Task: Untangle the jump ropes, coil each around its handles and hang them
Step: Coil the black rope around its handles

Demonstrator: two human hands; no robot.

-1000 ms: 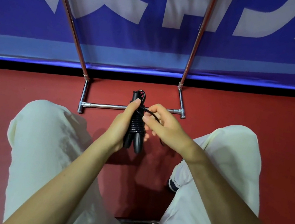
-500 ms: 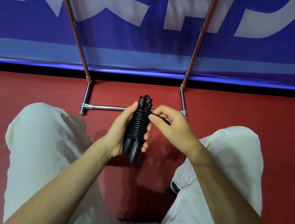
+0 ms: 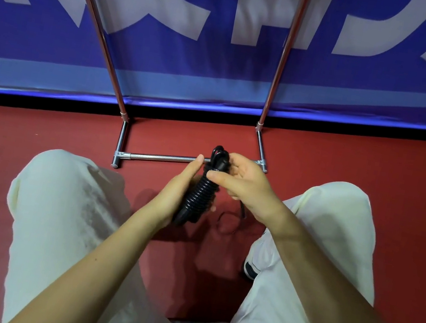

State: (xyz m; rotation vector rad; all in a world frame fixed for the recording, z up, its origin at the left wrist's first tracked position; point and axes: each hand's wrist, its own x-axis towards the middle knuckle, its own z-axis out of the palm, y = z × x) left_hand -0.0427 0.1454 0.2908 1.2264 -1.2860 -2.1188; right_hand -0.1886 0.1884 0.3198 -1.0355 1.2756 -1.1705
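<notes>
A black jump rope (image 3: 198,197) is coiled tightly around its two black handles, held upright between my knees. My left hand (image 3: 172,194) grips the bundle from the left side. My right hand (image 3: 244,185) is curled over the top right of the bundle and holds the loose end of the cord. That end hangs below my right hand as a small loop (image 3: 228,221). A knot of cord sticks up at the top of the bundle (image 3: 219,152).
A chrome rack (image 3: 167,157) stands on the red floor just beyond my hands, its two poles rising to the top of the frame. A blue banner (image 3: 225,49) with white letters runs behind it. My knees in white trousers flank the hands.
My right hand has moved from pinching the cord at the bundle's right side to closing over its top. A loose loop of cord now hangs below that hand.
</notes>
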